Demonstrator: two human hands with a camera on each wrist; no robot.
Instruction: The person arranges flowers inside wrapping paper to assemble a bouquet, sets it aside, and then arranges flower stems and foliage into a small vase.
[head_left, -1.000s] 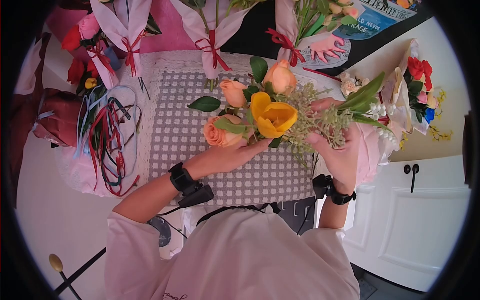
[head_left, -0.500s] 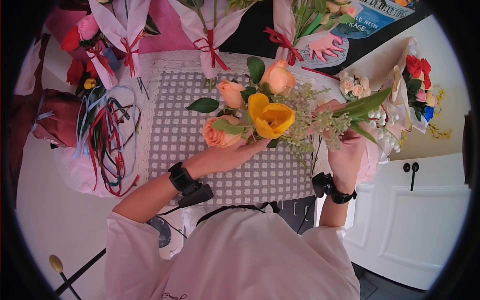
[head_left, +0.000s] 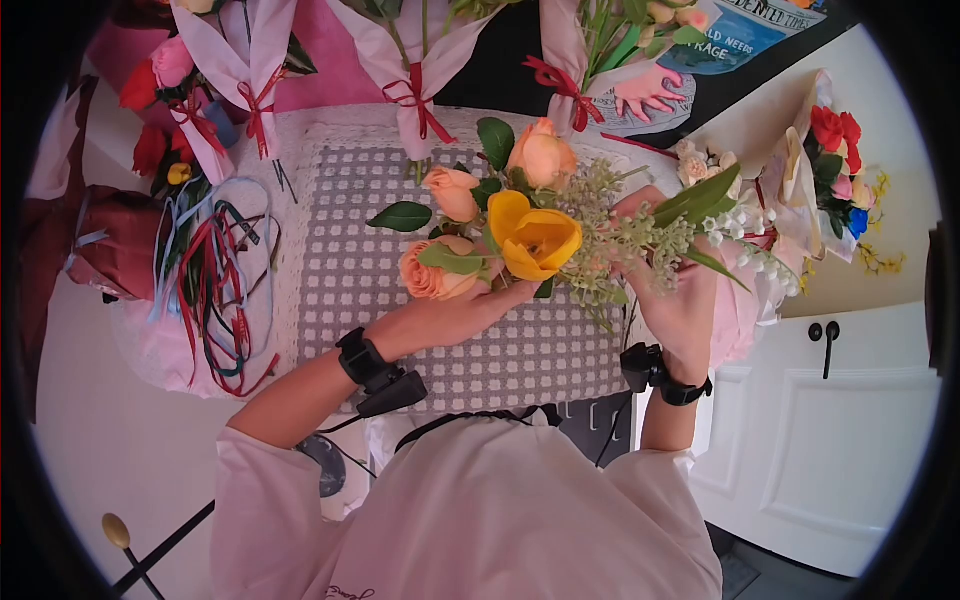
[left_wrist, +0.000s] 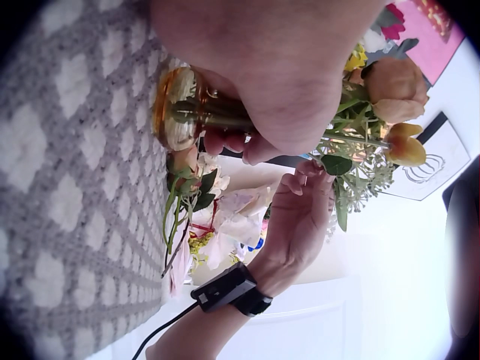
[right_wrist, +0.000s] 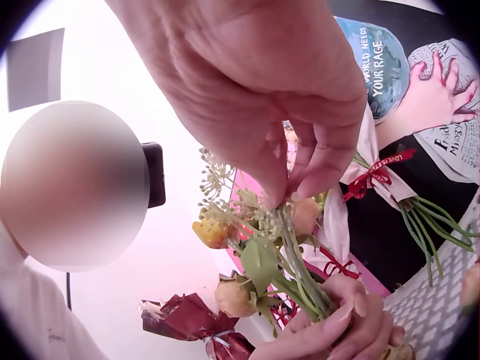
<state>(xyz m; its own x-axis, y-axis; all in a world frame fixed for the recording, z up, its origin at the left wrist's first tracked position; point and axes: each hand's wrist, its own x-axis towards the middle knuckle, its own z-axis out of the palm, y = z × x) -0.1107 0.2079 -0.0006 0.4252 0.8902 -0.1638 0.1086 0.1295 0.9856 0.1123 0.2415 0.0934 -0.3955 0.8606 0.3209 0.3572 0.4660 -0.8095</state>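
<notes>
An amber glass vase (left_wrist: 177,109) stands on the checked cloth in the left wrist view. My left hand (head_left: 450,318) curls around the flower stems (right_wrist: 300,281) just above it. The arrangement holds peach roses (head_left: 543,155), a yellow tulip (head_left: 534,236) and pale green sprigs (head_left: 600,215). On its right side, my right hand (head_left: 672,300) pinches a thin stem among the sprigs between thumb and fingers, seen in the right wrist view. Long green leaves (head_left: 700,198) lie over that hand in the head view and hide part of its fingers.
Wrapped bouquets with red ribbons (head_left: 417,100) lie along the far edge. Loose ribbons (head_left: 215,290) are heaped on the left beside a dark red wrapped bouquet (head_left: 118,240). More bouquets (head_left: 835,150) stand at the right, near a white cabinet door (head_left: 820,430).
The roses and tulip have shifted slightly left. The long leaves moved up and right, then back left with my right hand. My left hand keeps its place.
</notes>
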